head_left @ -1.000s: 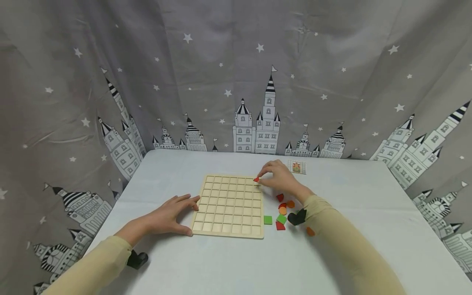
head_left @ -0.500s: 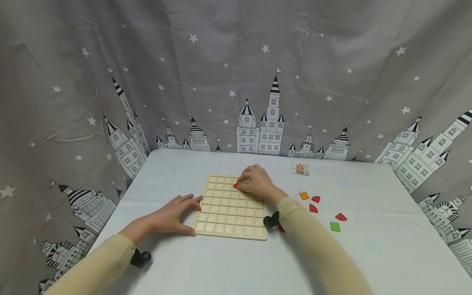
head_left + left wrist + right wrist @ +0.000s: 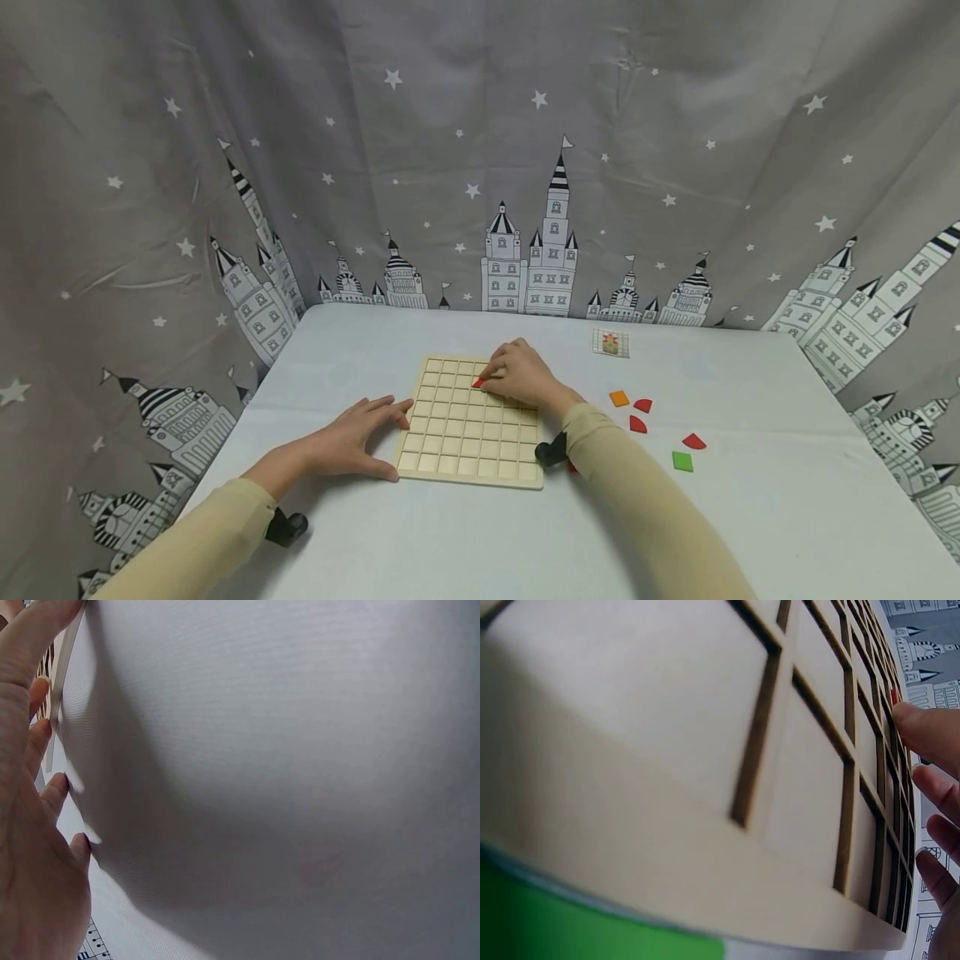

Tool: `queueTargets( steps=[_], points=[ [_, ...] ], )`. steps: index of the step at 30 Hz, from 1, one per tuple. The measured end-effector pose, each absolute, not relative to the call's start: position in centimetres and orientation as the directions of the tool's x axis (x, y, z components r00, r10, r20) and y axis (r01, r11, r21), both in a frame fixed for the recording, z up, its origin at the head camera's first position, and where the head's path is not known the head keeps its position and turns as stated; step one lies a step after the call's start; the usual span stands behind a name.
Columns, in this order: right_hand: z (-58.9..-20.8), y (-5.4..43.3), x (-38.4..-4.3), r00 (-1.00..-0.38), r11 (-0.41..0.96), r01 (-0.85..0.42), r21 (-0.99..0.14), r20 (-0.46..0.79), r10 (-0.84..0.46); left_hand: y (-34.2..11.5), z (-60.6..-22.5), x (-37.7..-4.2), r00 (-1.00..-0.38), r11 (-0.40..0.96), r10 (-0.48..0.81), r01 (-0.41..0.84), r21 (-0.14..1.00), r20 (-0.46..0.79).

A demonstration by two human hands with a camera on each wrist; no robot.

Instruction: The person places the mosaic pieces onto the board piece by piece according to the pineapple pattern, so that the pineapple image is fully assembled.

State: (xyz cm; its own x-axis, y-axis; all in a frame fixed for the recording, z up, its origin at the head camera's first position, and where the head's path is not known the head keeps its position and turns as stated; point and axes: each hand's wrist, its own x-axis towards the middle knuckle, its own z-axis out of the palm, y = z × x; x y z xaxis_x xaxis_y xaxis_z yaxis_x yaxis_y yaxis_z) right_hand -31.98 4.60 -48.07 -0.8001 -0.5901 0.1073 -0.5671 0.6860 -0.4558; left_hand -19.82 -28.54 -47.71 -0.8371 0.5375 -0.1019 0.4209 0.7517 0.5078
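A pale wooden board (image 3: 465, 450) with a grid of square recesses lies on the white table. On its upper middle cells, my right hand (image 3: 521, 372) pinches a small red piece (image 3: 477, 382) between thumb and fingers. Part of that piece is covered by the fingertips, so its full shape is hidden. The right wrist view shows only a sliver of the red piece (image 3: 894, 696) at the thumb tip. My left hand (image 3: 356, 440) touches the board's left side with spread fingers, the thumb at the near left corner.
Right of my right forearm lie an orange square (image 3: 618, 398), red quarter-round pieces (image 3: 637, 424) and a green square (image 3: 682, 461). A small pattern card (image 3: 611, 342) lies near the back edge. Another red piece (image 3: 572, 467) is partly hidden under the forearm. A grey castle-print curtain (image 3: 420, 167) hangs behind.
My right hand has moved left with the red piece, from the board's far right corner to its upper middle, then slightly nearer. The left hand stays at the board's edge.
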Motion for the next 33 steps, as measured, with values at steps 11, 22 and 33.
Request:
queueTargets(
  steps=[11, 22, 33],
  points=[
    [-48.3, 4.7, -31.8, -0.804, 0.682, -0.561, -0.469, 0.114, -0.583, -28.5, -47.6, -19.8, -0.84, 0.754, 0.531, 0.409, 0.514, -0.11],
    [-48.3, 5.1, -31.5, -0.809, 0.667, -0.553, -0.5, 0.129, -0.574, -28.5, -47.8, -19.8, -0.842, 0.754, 0.529, 0.408, 0.515, -0.108],
    [-45.1, 10.6, -31.2, -0.856, 0.658, -0.471, -0.587, 0.124, -0.502, -28.3, -47.2, -19.6, -0.844, 0.773, 0.523, 0.408, 0.485, -0.123]
  ],
)
